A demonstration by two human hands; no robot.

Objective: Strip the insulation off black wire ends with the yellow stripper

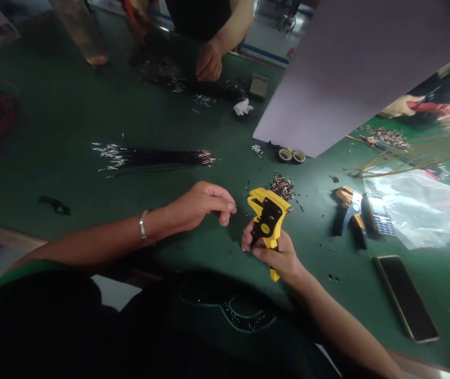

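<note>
My right hand (286,257) is wrapped around the handles of a yellow and black wire stripper (266,218), its jaws pointing up and to the left. Just left of the tool, my left hand (204,204) is closed in a pinch; whatever may be between the fingertips is too small to make out. Beyond the left hand lies a bundle of black wires (157,157), with silvery terminals at its left end and bare copper at its right. Behind the stripper is a heap of small wire scraps (282,187).
Two tape rolls (292,155) lie below a pale upright panel (328,73). To the right are an orange-handled tool (349,208), a keypad phone (379,213), a plastic bag (426,210) and a smartphone (407,297). Co-workers' hands (209,60) are at work across the green table (70,184).
</note>
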